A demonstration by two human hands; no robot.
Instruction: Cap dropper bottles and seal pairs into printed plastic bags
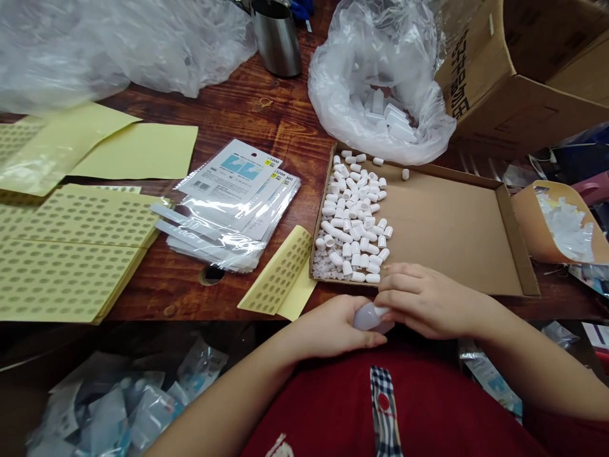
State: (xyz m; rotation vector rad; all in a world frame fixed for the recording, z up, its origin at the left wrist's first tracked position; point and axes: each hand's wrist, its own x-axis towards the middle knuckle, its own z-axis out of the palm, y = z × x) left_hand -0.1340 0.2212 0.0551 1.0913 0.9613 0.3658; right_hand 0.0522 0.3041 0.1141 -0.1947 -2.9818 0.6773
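Just off the table's front edge, my left hand is wrapped round a small translucent plastic bottle. My right hand pinches a white cap at the bottle's right end; its fingertips partly cover the cap. Beyond my hands lies a shallow cardboard tray. Many white caps are heaped along its left side. Small clear plastic pieces fill the near left corner.
A plastic bag of translucent bottles stands behind the tray, beside a cardboard box. Left are printed packets and yellow sticker sheets. A metal cup is at the back; an orange container is right. Filled bags lie below.
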